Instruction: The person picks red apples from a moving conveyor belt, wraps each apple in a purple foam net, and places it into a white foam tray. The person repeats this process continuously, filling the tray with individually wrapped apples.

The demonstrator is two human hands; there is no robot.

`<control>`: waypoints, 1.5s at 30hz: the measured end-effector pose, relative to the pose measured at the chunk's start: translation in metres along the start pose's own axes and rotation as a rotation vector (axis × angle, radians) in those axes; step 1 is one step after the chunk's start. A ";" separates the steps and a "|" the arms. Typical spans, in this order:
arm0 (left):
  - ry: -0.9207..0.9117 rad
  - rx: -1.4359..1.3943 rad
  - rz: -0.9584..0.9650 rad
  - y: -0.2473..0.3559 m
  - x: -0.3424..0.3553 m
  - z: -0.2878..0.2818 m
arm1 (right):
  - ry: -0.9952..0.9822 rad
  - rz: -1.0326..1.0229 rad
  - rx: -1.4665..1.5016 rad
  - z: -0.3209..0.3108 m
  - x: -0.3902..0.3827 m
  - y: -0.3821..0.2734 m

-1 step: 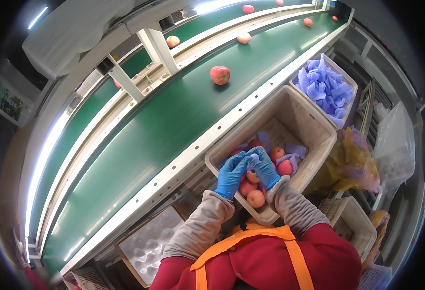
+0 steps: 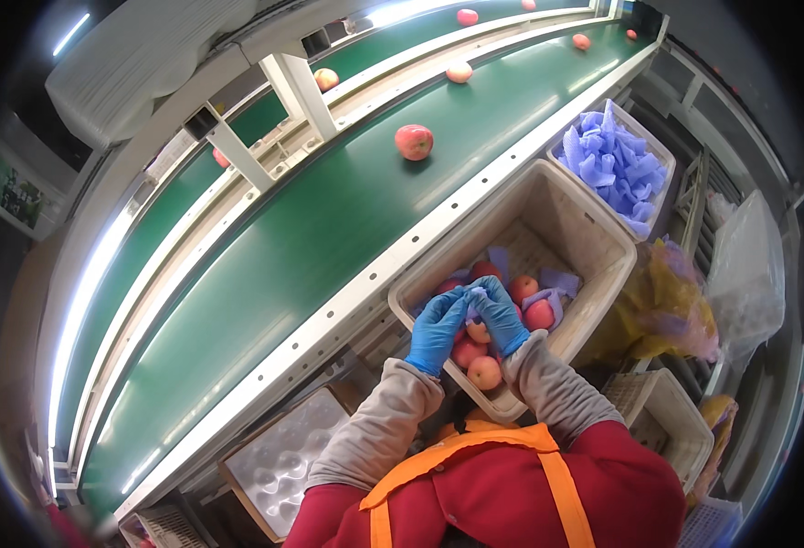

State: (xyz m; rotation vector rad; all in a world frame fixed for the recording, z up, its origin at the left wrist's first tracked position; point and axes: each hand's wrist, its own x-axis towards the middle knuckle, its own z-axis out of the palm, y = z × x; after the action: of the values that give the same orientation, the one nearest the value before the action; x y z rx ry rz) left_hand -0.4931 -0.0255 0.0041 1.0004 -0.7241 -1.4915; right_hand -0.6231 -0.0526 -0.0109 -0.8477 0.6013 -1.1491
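Observation:
Both my hands, in blue gloves, meet over a large grey-white plastic crate [image 2: 594, 228]. The fingers of my left hand [image 2: 436, 331] and my right hand [image 2: 501, 315] are pinched together on a soft purple foam sleeve [image 2: 472, 313], mostly hidden by the gloves. Just below the fingertips an apple [image 2: 478, 332] shows; whether the sleeve touches it I cannot tell. Several red apples lie in the crate, one near its front edge [image 2: 484, 373] and one by my right hand [image 2: 538, 315] with purple foam [image 2: 559, 283] around it.
Beyond the crate runs a green conveyor belt [image 2: 265, 265] with spaced-out apples, the nearest a red apple [image 2: 414, 142]. A bin of purple foam sleeves [image 2: 610, 164] stands at the crate's far right. A box with a moulded tray [image 2: 283, 466] is at lower left, another crate [image 2: 662, 425] at right.
The apples on the belt have shifted very slightly to the left. My hands stay in almost the same place.

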 end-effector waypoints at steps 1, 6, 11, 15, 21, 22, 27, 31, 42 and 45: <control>-0.005 0.061 0.010 0.002 -0.003 -0.002 | 0.016 -0.005 0.088 0.001 -0.002 0.001; 0.011 0.164 0.035 0.020 -0.015 -0.015 | 0.067 0.127 0.171 0.023 -0.013 0.010; 0.038 0.098 -0.071 0.021 -0.021 -0.039 | 0.032 0.076 -0.022 0.051 -0.018 0.001; 0.093 0.429 0.345 -0.003 -0.019 -0.045 | 0.118 -0.192 -0.318 0.040 -0.011 0.035; 0.178 0.501 0.524 -0.007 -0.029 -0.070 | 0.345 0.140 0.009 0.053 -0.015 0.027; 0.246 0.551 0.456 0.004 -0.034 -0.065 | 0.341 0.202 0.025 0.053 -0.015 0.024; 0.235 0.532 0.233 -0.010 -0.039 -0.080 | 0.203 0.332 -0.365 0.085 -0.023 0.028; 0.156 0.097 0.236 0.000 -0.042 -0.083 | 0.183 0.497 0.108 0.055 -0.009 0.051; -0.316 0.376 0.338 0.040 -0.069 -0.136 | -0.257 0.691 0.552 0.067 0.019 0.041; -0.179 0.255 0.388 0.055 -0.070 -0.129 | -0.191 0.702 0.668 0.075 0.022 0.052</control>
State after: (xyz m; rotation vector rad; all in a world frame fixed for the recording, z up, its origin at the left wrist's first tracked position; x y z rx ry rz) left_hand -0.3531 0.0461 0.0075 0.8589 -1.1886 -1.1756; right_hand -0.5298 -0.0445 -0.0119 -0.1297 0.2769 -0.5450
